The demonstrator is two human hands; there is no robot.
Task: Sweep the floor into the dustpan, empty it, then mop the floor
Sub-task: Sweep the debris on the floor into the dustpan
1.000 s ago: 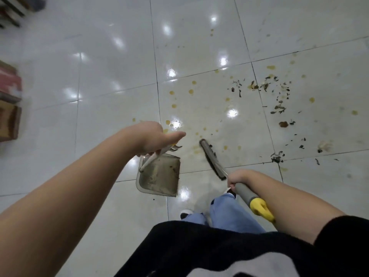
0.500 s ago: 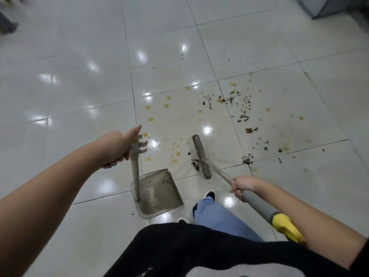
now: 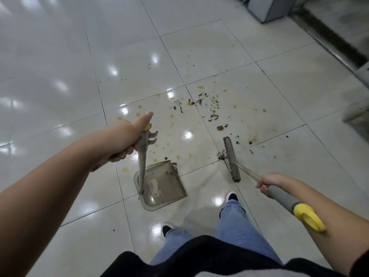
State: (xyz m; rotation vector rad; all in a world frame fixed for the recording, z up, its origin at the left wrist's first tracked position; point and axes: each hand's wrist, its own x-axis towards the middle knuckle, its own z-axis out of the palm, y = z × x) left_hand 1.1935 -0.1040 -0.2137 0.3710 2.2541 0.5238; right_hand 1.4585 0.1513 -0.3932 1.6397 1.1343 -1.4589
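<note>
A: Head view: what is cut off or hard to make out?

B: The grey cabinet point(image 3: 267, 7) at the top right is cropped by the frame edge, and a blurred pale object point(image 3: 355, 114) at the right edge cannot be identified. The fingers of the left hand point(image 3: 121, 140) are mostly hidden beneath its back; only the thumb is seen laid along the top of the handle. The broom's bristles are barely seen, since the head is viewed from above.

A: How are the tools held, and where are they?

B: The upright dustpan handle point(image 3: 142, 162) is gripped by the left hand, and the dustpan point(image 3: 161, 184) is set on the tiled floor point(image 3: 60, 76) ahead of the shoes point(image 3: 166, 229). The grey grip of the broom point(image 3: 231, 158) is clasped by the right hand point(image 3: 266, 183); its head is rested on the floor well right of the pan, beside scattered debris point(image 3: 213, 114) and yellow spots.

A: What is changed from half a second ago?

B: The pan has been shifted forward, its mouth now at the tile seam. The broom head has been moved rightwards, away from the pan, and more of the cabinet has been brought into view.
</note>
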